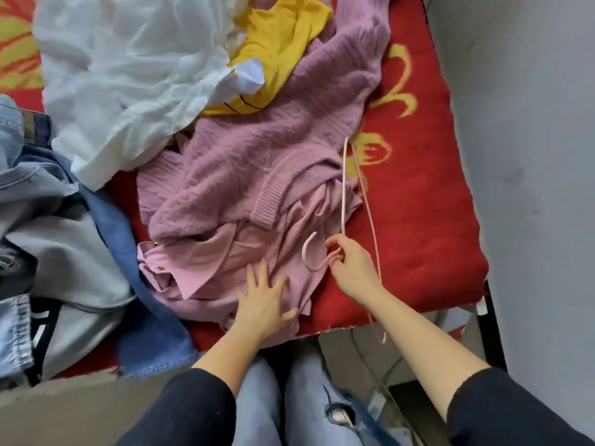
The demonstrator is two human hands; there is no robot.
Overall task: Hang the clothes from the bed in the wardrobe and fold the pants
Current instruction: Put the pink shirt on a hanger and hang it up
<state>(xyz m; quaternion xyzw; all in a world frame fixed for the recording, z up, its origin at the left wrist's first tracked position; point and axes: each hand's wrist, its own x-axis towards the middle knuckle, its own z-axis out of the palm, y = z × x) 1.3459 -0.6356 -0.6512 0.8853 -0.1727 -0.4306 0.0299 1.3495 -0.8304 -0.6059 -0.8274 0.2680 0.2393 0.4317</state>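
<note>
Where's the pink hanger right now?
The thin pink wire hanger is right of centre in the head view, pinched near its hook by the right hand, over the red patterned blanket, just right of the pink ribbed shirt.

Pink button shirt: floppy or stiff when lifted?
Probably floppy: the pink button shirt lies crumpled in soft folds. Likely light, since the fabric looks thin. The mauve knit sweater overlaps it, so lifting may drag that along.

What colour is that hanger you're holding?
Pale pink. The hanger, held in the right hand, shows best in the head view.
</note>
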